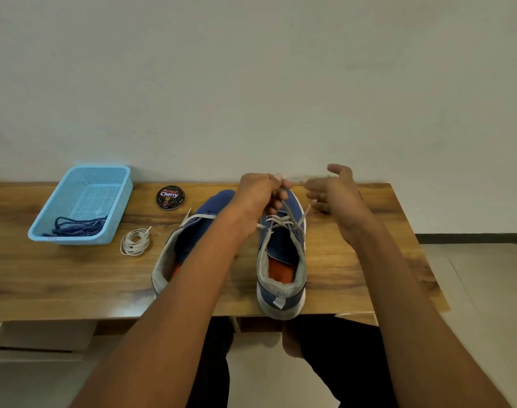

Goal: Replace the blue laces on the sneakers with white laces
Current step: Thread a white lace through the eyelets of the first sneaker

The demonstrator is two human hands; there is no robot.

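Laces (77, 226) in basket (80, 201), left of tin (170, 197) and sneakers (282, 260).

we see blue sneakers (282, 254) with grey collars, orange insoles, white laces (283, 220) | left of them: light-blue mesh basket (83, 201) holding dark-blue laces (77, 226) | black-red polish tin (170, 197) | brown woodgrain table (60, 275)

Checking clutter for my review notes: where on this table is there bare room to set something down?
Bare wood lies right of the right sneaker to the table edge, and along the near edge below the basket and coiled white lace. Between the polish tin and both sneakers it is crowded.
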